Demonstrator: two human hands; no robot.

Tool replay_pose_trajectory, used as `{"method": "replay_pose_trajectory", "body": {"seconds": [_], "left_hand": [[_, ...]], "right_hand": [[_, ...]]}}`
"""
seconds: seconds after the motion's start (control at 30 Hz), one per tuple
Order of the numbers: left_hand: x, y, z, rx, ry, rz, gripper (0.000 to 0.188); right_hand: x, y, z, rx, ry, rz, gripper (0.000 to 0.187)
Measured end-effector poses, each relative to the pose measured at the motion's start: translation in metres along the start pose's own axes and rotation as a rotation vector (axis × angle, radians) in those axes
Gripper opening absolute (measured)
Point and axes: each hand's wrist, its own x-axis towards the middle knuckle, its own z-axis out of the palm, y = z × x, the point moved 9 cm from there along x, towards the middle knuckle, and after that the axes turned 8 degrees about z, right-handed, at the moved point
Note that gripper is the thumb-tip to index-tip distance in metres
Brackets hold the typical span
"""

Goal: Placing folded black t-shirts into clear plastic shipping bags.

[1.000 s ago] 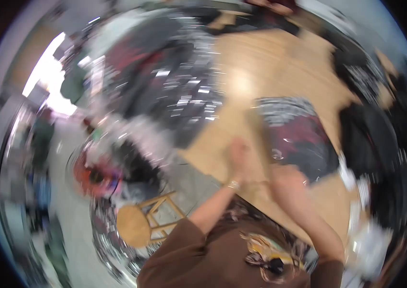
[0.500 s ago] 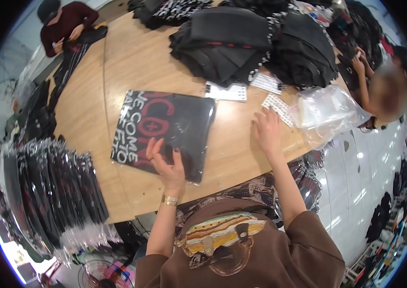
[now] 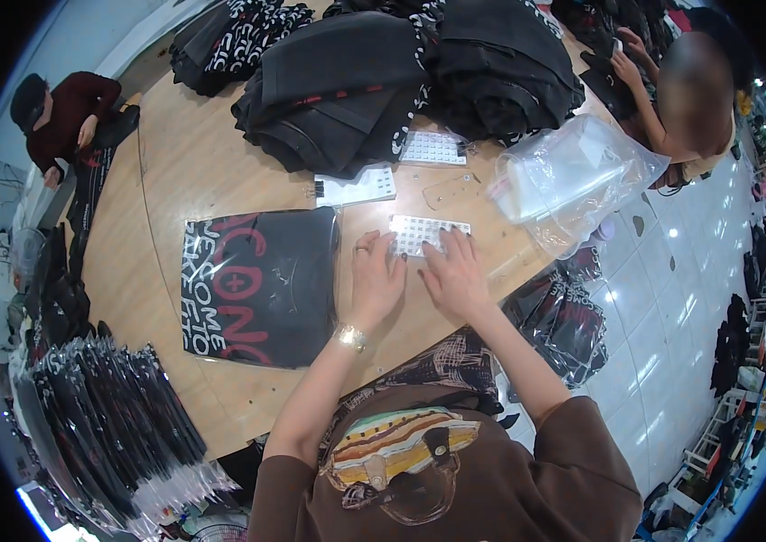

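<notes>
A small white sheet of stickers (image 3: pixel 417 237), printed with rows of little marks, lies on the table in front of me. My left hand (image 3: pixel 377 278), with a gold watch at the wrist, touches its left edge; the fingers are bent but apart. My right hand (image 3: pixel 457 276) rests its spread fingers on the sheet's right part, thumb apart from the rest. Neither hand is closed round anything. Left of my left hand lies a folded black garment in a clear plastic bag (image 3: pixel 306 280), with white and red lettering showing.
Big piles of black garments (image 3: pixel 338 86) stand at the back, with more sticker sheets (image 3: pixel 356 187) before them. Clear plastic bags (image 3: pixel 573 176) lie at the right table edge. Bagged garments (image 3: pixel 121 415) are stacked at the lower left. Two people work at the left (image 3: pixel 75 117) and right (image 3: pixel 690 99).
The sticker sheet has slid leftward to in front of me with my right hand. My left hand has left the bagged garment and reached the sheet. The view has shifted.
</notes>
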Motion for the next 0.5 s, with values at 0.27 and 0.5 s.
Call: {"method": "replay_pose_trajectory", "body": {"seconds": [0.27,0.5], "left_hand": [[0.026,-0.014,-0.024,0.259,0.044,0.112,0.044],[0.005,-0.013,-0.025,0.344,-0.026,0.157,0.041]], "right_hand": [[0.053,0.017,-0.025,-0.145,0.245,0.042,0.039],[0.110,-0.031,0.034,-0.181,0.139,-0.312,0.035]]}}
